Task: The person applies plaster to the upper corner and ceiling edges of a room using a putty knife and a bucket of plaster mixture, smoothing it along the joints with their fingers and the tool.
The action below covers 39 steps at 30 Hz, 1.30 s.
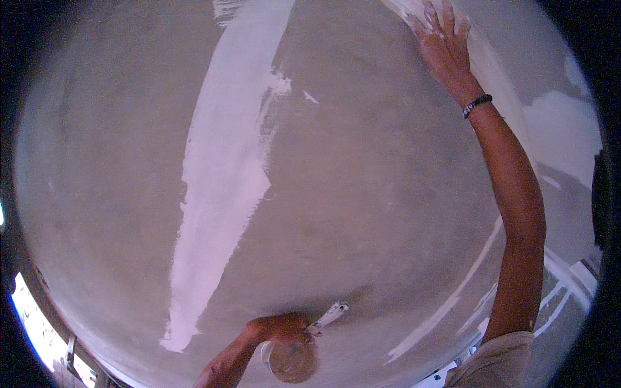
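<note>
My right hand [443, 48] reaches up at the top right with fingers spread, flat against the grey plastered surface. White paste coats its fingertips, and they rest along a pale smeared strip [482, 48]. Low in the middle, my left hand [278, 328] is closed at a round tub [294, 362] with a pale rim and a brownish face. A paint-spattered tool handle [333, 313] sticks out from the same hand toward the upper right; the tool's other end is hidden. How the fingers share tub and tool cannot be made out.
A broad white band [226, 149] runs down the grey surface [362, 168] left of centre. More white patches [563, 129] lie at the right, beyond my arm. Bright openings [39, 323] show at the lower left. A pale beam-like edge [569, 278] stands at the lower right.
</note>
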Each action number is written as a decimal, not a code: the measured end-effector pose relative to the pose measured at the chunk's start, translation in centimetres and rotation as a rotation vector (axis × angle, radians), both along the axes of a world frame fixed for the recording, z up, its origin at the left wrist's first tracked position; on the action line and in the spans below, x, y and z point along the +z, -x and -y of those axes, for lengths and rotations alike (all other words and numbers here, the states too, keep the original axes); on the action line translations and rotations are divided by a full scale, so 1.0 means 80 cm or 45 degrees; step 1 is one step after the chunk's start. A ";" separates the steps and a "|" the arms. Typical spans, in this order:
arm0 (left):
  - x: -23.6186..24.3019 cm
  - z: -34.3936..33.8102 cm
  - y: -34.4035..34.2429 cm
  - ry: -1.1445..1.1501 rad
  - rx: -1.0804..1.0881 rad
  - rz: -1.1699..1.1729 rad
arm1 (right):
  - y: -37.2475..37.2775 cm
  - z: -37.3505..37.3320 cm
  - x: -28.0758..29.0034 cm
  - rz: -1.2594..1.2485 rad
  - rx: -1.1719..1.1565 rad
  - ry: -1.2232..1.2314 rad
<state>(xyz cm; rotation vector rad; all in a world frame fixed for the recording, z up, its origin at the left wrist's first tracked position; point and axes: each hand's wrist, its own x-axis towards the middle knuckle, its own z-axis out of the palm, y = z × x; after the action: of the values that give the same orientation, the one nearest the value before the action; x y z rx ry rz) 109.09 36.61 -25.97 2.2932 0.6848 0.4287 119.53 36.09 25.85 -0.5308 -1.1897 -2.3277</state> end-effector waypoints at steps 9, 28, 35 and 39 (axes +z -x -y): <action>-0.020 -0.017 -0.015 -0.126 -0.017 -0.054 | -0.136 -0.024 0.014 -0.106 -0.282 -0.216; -0.028 -0.021 -0.023 -0.005 0.077 -0.170 | 0.063 0.006 0.007 0.113 -0.001 -0.024; -0.039 -0.027 -0.014 0.052 0.032 -0.008 | 0.116 0.013 -0.005 -0.019 0.031 -0.048; -0.031 -0.015 -0.013 0.065 0.042 0.006 | 0.069 0.007 0.002 -0.037 0.035 -0.036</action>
<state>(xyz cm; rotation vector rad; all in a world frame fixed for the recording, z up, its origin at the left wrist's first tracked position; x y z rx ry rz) 110.16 37.78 -28.43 2.2351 0.7246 0.4270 114.04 35.52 25.98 -0.5337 -1.1415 -2.3025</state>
